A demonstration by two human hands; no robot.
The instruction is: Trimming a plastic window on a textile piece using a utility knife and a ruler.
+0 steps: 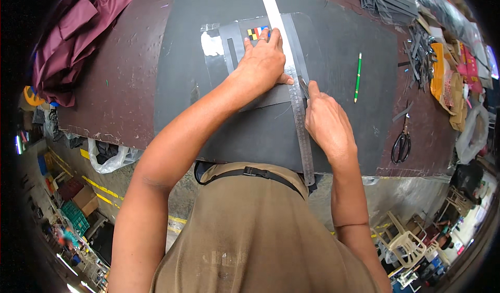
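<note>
A steel ruler is pressed flat by the left hand, fingers spread; a knife is gripped by the right hand beside it, on a black sheet.

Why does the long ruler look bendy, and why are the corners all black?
Head view: the fisheye lens curves the long metal ruler and the brown table's edges; the corners lie outside its round image. The middle is sharp and evenly lit, with pale glare at the ruler's far end.
</note>
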